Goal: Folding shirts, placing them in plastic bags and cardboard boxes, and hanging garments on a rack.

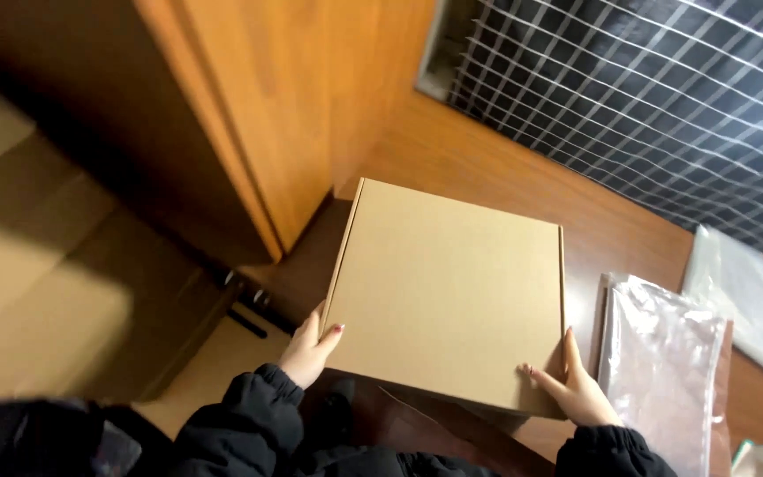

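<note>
Cardboard box, flat and brown, sits on the wooden tabletop, and its near edge sticks out past the tabletop edge toward me. I have both hands on it. My left hand cups the near left corner, thumb on top and fingers underneath where I cannot see them. My right hand holds the near right corner, with spread fingers pressing on the lid. So each grip is pinching a corner of the box.

I think the box is light and stiff, because it is thin card and keeps its shape. The smooth top could slip, so the corners and side edges are the best places to hold. Squeezing the middle might dent it.

Shiny plastic bags lie just beside the box on the right.
</note>
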